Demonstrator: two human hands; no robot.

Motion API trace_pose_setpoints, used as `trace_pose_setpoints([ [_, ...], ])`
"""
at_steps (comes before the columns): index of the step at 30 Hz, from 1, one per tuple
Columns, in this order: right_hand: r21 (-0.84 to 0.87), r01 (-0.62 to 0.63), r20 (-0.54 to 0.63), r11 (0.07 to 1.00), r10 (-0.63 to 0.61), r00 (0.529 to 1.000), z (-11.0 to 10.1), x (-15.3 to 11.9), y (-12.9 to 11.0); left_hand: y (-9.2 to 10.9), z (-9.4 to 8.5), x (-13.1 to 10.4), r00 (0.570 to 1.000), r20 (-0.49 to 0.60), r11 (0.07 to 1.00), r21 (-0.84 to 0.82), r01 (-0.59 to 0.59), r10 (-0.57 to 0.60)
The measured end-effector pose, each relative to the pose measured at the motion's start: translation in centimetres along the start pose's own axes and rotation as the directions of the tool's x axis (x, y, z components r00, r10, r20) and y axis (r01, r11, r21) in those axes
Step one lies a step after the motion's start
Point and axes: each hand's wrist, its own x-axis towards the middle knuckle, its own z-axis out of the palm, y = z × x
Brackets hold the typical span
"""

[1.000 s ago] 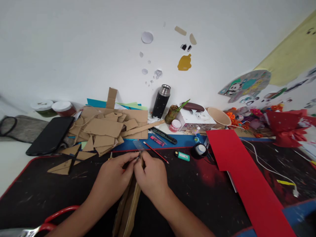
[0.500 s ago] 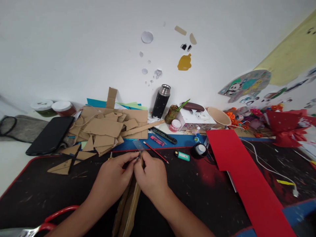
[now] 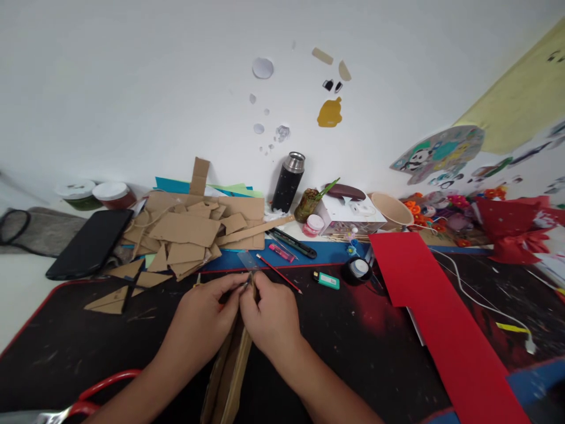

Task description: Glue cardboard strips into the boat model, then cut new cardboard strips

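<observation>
A long folded cardboard piece (image 3: 230, 368) runs from the bottom edge up to both hands. My right hand (image 3: 271, 309) is closed around its far end, thumb and fingers pressed together. Beside it, my left hand (image 3: 209, 306) pinches something small and dark at the same end; what it is I cannot make out. The fingertips of both hands nearly touch. Just beyond them lies a clear plastic ruler-like strip (image 3: 248, 260). Red-handled scissors (image 3: 83, 406) rest by my left forearm, partly hidden by it.
Cardboard scraps (image 3: 185, 228) are heaped at the back left beside a black phone-like slab (image 3: 90, 244). A red pencil (image 3: 280, 274), a box cutter (image 3: 295, 242) and a teal lighter (image 3: 326, 280) lie beyond my right hand. Red card (image 3: 441, 306) covers the right; a black flask (image 3: 288, 185) stands behind.
Almost nothing differs. Both hands keep their grip at the cardboard's far end, and the view has shifted only very slightly.
</observation>
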Motion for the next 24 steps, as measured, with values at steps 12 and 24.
trace_pose_setpoints([
  [12,-0.001,-0.017,0.017,1.000,0.017,1.000,0.08,0.15,-0.10,-0.40,0.22,-0.02,1.000,-0.014,1.000,0.009,-0.020,0.020],
  [24,0.022,-0.012,-0.012,1.000,0.012,1.000,0.14,0.07,-0.04,-0.12,0.12,-0.01,1.000,-0.025,1.000,0.029,-0.010,0.011],
])
